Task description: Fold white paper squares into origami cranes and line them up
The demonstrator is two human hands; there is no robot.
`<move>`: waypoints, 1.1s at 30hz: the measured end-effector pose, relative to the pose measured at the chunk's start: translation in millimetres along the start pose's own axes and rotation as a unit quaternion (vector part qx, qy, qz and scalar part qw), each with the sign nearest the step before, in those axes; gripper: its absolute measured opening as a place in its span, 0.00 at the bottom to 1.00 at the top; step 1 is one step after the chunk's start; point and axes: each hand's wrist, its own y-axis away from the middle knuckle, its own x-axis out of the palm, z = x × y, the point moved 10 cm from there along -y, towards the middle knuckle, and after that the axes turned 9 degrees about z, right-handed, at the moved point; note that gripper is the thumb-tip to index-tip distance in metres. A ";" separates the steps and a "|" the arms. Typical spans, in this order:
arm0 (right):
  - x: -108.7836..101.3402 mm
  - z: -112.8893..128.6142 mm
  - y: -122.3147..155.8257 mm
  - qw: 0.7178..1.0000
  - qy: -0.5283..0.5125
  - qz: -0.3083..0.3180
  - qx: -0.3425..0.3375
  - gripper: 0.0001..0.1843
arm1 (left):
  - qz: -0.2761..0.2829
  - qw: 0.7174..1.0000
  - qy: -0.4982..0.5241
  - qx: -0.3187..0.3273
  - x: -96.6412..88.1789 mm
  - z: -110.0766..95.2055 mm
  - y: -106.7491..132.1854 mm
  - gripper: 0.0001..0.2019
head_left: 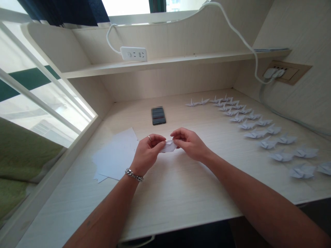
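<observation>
A small piece of folded white paper point(169, 147) is held between my two hands just above the desk. My left hand point(148, 150), with a ring and a chain bracelet, pinches its left end between thumb and fingers. At the other end, my right hand point(190, 143) pinches the paper's right side, and its fingertips partly hide that edge. Left of my hands lies a loose stack of white paper sheets point(115, 155). Folded paper cranes point(256, 134) stand in rows along the right side of the desk.
Beyond my hands a dark phone point(158, 115) lies on the desk point(181, 193). A shelf point(176, 62) spans the back, with a white power strip point(133, 54) on it. A white cable point(240, 36) hangs down to a wall socket point(288, 72) at right.
</observation>
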 end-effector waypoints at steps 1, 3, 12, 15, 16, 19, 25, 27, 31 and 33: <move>-0.4 2.0 0.5 1.000 0.016 -0.004 -0.005 0.10 | 0.000 1.000 -0.002 0.003 0.4 -0.2 0.1 0.10; -5.5 11.0 3.7 0.996 0.079 -0.038 -0.023 0.10 | -0.008 1.000 -0.007 0.009 -1.1 -0.2 0.1 0.11; 3.0 35.3 11.5 0.975 0.195 -0.087 -0.070 0.11 | -0.099 0.993 -0.049 0.048 -18.6 -5.4 3.3 0.12; 12.7 8.5 2.0 0.998 0.057 -0.024 -0.013 0.12 | -0.067 0.993 -0.078 0.053 -9.9 -10.2 4.2 0.13; 16.1 2.0 0.0 1.000 0.011 -0.004 0.000 0.14 | -0.055 0.993 -0.087 0.055 -6.5 -11.6 4.6 0.13; 18.4 -3.8 -1.9 0.999 -0.051 0.013 0.012 0.16 | -0.027 0.992 -0.107 0.067 2.3 -15.5 6.3 0.13; 6.1 -3.4 1.2 0.999 0.022 -0.025 0.033 0.11 | 0.000 0.989 -0.126 0.071 7.5 -16.0 6.9 0.12; 5.2 -6.5 1.4 0.998 0.032 -0.018 0.047 0.11 | -0.050 0.984 -0.152 0.075 -5.5 -19.6 8.6 0.13; 8.2 -8.6 1.6 0.998 0.029 0.011 0.062 0.11 | -0.074 0.972 -0.205 0.083 -13.6 -26.5 9.4 0.13; 12.6 -7.9 1.6 0.997 0.015 0.033 0.063 0.11 | -0.014 0.982 -0.175 0.068 -2.7 -21.1 5.7 0.12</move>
